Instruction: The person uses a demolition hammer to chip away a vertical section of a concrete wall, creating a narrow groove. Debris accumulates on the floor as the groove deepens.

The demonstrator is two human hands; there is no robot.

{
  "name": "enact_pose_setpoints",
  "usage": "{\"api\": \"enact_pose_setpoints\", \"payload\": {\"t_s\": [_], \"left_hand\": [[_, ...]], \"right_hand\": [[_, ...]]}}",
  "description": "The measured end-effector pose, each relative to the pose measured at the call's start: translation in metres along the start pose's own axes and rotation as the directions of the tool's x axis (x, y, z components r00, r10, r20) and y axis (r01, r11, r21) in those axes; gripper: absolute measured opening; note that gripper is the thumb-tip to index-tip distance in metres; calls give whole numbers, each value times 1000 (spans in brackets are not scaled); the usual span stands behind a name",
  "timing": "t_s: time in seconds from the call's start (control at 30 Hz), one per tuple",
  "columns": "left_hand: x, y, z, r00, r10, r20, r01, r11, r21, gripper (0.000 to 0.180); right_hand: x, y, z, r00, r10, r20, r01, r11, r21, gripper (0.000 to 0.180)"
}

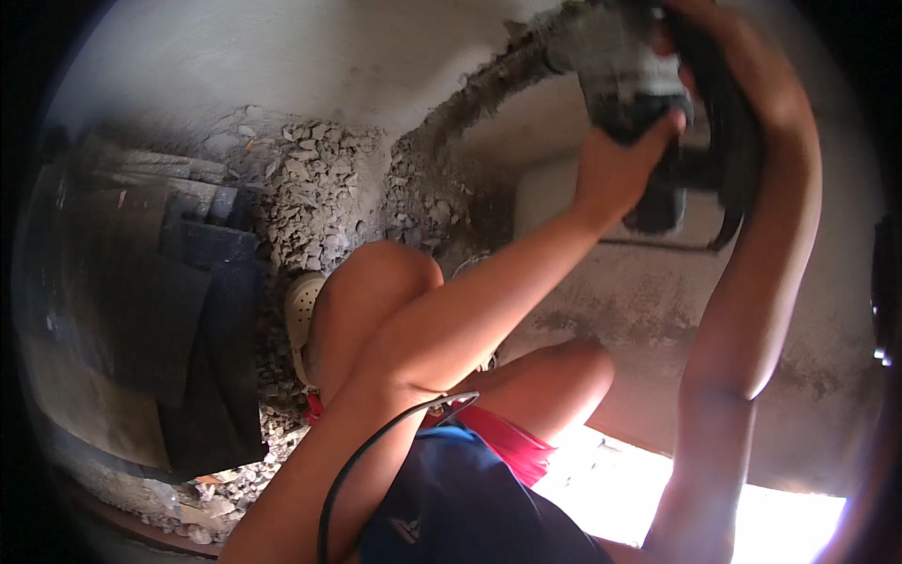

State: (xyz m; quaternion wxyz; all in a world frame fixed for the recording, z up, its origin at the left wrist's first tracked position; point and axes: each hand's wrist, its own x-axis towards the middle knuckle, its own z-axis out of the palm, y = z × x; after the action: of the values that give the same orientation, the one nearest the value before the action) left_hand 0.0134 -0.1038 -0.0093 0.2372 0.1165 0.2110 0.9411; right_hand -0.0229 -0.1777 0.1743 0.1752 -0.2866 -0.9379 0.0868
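From my end of the feed I've got both hands on a rotary-hammer-type power tool [620,75], up in the upper right by the wall, nose pointing at a rough broken groove [470,92]. It's blurry, so don't hold me to the exact model lol. My left hand [615,174] is wrapped around the near side with the thumb across it, and my right hand [747,61] is curled over the back end, fingers round the far side. Can't tell if a bit is touching the wall, or if a finger's on a trigger.

Progress-wise I'd call it partway. The groove already runs a decent stretch, from the corner up to the tool, and there's a big spread of rubble [319,179] on the ground below it. The pale plaster [282,56] left of the groove looks mostly whole, and so does the wall face [554,117] on the other side. What's left is tough to call: the tool and my hands hide the groove's upper end. Depth? No clue from here.
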Motion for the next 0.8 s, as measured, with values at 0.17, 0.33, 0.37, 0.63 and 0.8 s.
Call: {"api": "enact_pose_setpoints", "payload": {"t_s": [0.17,0.33,0.37,0.63,0.8], "left_hand": [[6,16,11,1000,21,16,-21,1000,-3,53],[-13,15,8,982,-128,136,115,989,97,46],[-11,13,7,970,-185,159,170,980,103,46],[2,-13,-5,994,-64,93,47,984,173,50],[2,-22,-4,994,-92,53,82,981,176,53]], "right_hand": [[-19,8,-13,996,-11,-93,17,998,68,41],[18,70,-43,998,-45,41,36,979,199,36],[22,77,-47,997,-36,65,24,985,173,38],[35,109,-22,1000,2,27,-6,986,166,42],[34,105,-23,994,40,106,-67,961,268,43]]}}
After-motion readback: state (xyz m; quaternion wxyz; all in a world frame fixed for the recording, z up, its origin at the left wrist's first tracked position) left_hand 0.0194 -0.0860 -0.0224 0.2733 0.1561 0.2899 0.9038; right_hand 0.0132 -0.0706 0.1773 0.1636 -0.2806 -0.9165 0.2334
